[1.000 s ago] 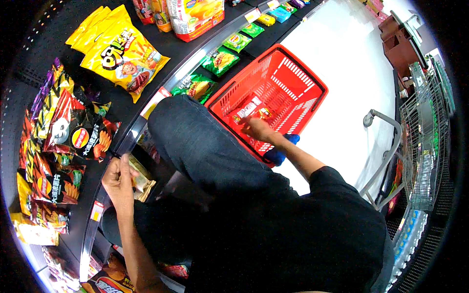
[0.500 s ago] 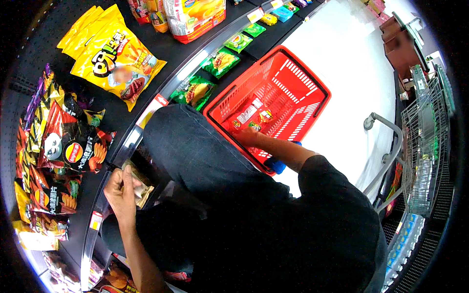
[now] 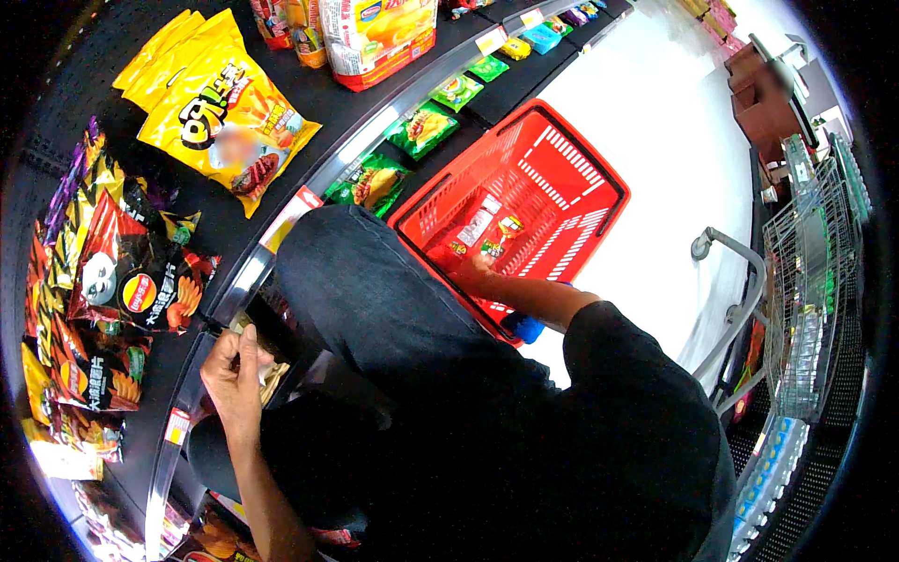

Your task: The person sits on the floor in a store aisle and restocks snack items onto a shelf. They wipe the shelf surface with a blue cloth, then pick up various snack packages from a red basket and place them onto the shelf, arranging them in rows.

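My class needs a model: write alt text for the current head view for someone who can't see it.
A person's right hand is inside a red shopping basket near a red packet, while the left hand is at the edge of a black shelf. Yellow bags and darker snack bags sit on the shelf.

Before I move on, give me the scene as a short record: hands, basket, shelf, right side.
Left hand: at the shelf edge, thumb raised; grip unclear
Right hand: inside the basket, by the red packet; grip unclear
Basket: red, slotted, beside the person's knee
Shelf: yellow bags, dark-and-red bags, green packets
Right side: wire cart
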### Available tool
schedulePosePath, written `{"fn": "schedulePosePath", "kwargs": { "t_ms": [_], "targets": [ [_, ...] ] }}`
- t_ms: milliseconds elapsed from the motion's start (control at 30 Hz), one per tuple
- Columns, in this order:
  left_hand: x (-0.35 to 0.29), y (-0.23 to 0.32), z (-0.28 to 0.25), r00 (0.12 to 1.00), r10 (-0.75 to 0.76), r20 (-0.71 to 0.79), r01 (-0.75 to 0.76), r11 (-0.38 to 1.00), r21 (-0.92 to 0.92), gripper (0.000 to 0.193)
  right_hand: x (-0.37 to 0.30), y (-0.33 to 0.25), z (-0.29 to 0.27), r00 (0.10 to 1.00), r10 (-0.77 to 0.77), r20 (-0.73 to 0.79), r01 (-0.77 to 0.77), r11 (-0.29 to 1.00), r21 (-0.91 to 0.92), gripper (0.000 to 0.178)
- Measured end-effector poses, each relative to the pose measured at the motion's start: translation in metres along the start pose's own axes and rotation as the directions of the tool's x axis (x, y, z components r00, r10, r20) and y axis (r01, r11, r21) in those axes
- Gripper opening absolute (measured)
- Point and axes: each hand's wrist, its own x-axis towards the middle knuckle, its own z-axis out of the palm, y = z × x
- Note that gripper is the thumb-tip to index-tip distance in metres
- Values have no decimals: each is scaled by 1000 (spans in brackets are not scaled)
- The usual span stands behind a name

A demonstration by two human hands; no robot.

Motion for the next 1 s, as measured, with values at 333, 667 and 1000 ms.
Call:
{"fn": "schedulePosePath", "kwargs": {
  "t_ms": [333,667,1000],
  "targets": [
    [-2,6,1,1000,-11,1,11,1000,-19,38,-9,30,-5,978,-28,-209,71,977,203,29],
    [-4,12,0,1000,10,-17,-11,1000,-15,38,-85,119,-58,684,410,-603,-98,871,482,42],
    [-11,5,-7,996,69,-48,-70,997,-23,35,-188,164,-145,426,723,-543,84,566,820,16]
  ]
}}
